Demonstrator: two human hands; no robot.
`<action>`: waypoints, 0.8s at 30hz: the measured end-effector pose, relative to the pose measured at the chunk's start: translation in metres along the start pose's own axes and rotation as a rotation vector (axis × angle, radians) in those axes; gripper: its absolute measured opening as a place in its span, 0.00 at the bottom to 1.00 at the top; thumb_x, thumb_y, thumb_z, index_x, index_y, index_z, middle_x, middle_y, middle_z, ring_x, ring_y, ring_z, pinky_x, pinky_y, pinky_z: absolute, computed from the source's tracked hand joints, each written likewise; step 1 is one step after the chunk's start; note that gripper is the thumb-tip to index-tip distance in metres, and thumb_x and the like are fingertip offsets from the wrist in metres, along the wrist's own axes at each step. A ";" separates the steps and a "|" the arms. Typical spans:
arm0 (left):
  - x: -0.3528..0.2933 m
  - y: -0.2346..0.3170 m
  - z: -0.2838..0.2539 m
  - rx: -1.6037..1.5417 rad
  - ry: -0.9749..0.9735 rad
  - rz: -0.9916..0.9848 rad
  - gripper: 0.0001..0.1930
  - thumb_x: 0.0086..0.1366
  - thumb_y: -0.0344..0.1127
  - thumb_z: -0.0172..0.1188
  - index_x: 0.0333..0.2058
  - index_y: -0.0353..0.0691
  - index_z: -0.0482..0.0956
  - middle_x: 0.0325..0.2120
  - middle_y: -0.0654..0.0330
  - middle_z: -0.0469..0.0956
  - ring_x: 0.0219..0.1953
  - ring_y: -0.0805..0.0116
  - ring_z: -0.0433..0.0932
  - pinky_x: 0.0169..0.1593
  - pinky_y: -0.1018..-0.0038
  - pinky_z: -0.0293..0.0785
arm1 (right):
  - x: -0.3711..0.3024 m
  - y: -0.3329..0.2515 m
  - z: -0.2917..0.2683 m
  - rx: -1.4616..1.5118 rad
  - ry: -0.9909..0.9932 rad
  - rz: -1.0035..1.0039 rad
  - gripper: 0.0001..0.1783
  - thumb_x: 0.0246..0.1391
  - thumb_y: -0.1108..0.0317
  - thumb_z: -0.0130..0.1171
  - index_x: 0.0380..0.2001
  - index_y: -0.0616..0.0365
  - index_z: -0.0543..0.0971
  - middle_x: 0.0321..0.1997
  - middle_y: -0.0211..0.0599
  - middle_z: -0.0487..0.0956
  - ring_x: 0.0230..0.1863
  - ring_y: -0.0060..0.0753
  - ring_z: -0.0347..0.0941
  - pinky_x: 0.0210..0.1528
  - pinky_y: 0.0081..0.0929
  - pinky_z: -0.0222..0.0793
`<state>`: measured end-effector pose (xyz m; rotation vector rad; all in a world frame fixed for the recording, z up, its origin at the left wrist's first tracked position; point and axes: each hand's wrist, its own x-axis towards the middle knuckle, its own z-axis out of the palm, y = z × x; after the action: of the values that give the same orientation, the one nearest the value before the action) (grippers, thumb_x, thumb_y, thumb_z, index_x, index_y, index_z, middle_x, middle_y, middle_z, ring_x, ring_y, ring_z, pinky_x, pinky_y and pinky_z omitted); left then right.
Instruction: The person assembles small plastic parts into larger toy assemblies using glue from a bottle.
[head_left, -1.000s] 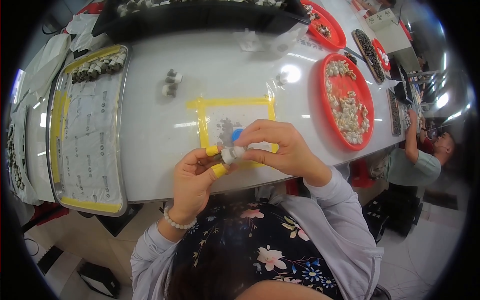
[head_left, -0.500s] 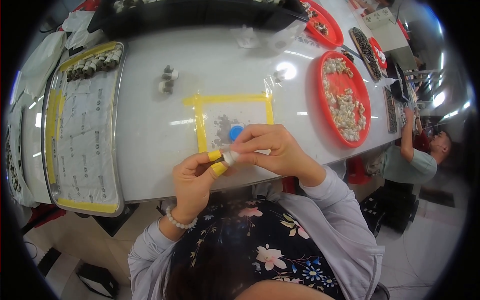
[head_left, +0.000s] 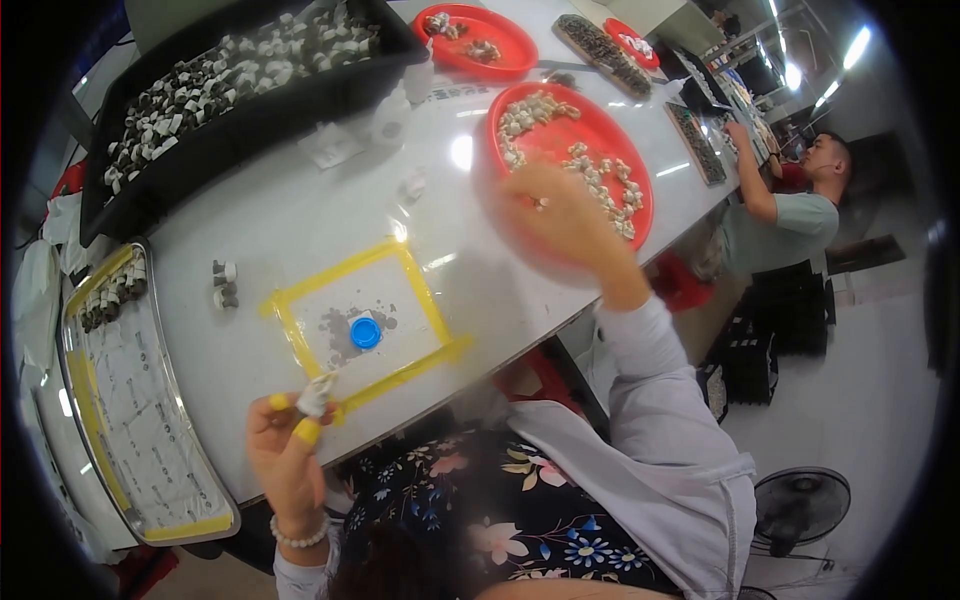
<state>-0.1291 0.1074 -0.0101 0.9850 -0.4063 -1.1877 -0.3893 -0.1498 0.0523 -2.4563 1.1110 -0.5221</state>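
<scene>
My left hand [head_left: 285, 445], with yellow tape round its thumb and a finger, pinches a small white-wrapped piece [head_left: 317, 393] with a dark end, close to the table's near edge. My right hand [head_left: 555, 210] reaches over the near-left rim of a large round red tray [head_left: 641, 168]. Motion smears its fingers, and whether anything is between them is unclear. Several crumpled cream-white pieces [head_left: 590, 165] lie in that tray. A small round blue cap or dish [head_left: 366, 333] sits inside a yellow tape frame [head_left: 428, 290], on a damp-spotted patch of the white table.
A deep black bin [head_left: 255, 95] full of dark-and-white pieces stands far left. At left lies a metal-rimmed tray [head_left: 150, 430] with a row of pieces. Two wrapped pieces [head_left: 224, 285] rest on the table. Another red tray [head_left: 480, 40] is farther back. A co-worker [head_left: 785, 215] sits at right.
My right hand has left the wrapped piece and moved right to the red tray. My left hand still holds the piece. The view has turned toward the right.
</scene>
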 end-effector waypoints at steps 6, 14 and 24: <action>-0.009 0.057 -0.045 0.180 0.222 0.175 0.16 0.57 0.22 0.53 0.46 0.33 0.68 0.40 0.58 0.73 0.41 0.70 0.73 0.43 0.73 0.70 | 0.010 0.090 -0.029 -0.479 -0.081 0.333 0.12 0.44 0.66 0.60 0.33 0.59 0.79 0.34 0.43 0.78 0.37 0.40 0.75 0.39 0.33 0.68; 0.068 0.167 -0.164 0.715 0.577 0.472 0.15 0.57 0.25 0.54 0.44 0.30 0.71 0.36 0.59 0.74 0.35 0.75 0.73 0.38 0.81 0.70 | 0.003 0.047 -0.006 0.022 0.155 0.191 0.12 0.49 0.70 0.56 0.39 0.62 0.75 0.32 0.41 0.77 0.32 0.29 0.73 0.35 0.22 0.68; 0.158 0.177 -0.238 1.397 0.887 0.540 0.15 0.53 0.32 0.59 0.39 0.32 0.76 0.29 0.58 0.79 0.31 0.72 0.77 0.36 0.79 0.70 | -0.013 -0.061 0.059 -0.043 -0.251 -0.093 0.10 0.42 0.68 0.63 0.26 0.62 0.75 0.20 0.37 0.72 0.20 0.31 0.68 0.25 0.23 0.65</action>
<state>0.2052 0.0723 -0.0300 2.2448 -0.7097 0.2718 -0.3306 -0.0909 0.0294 -2.5352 0.9187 -0.2094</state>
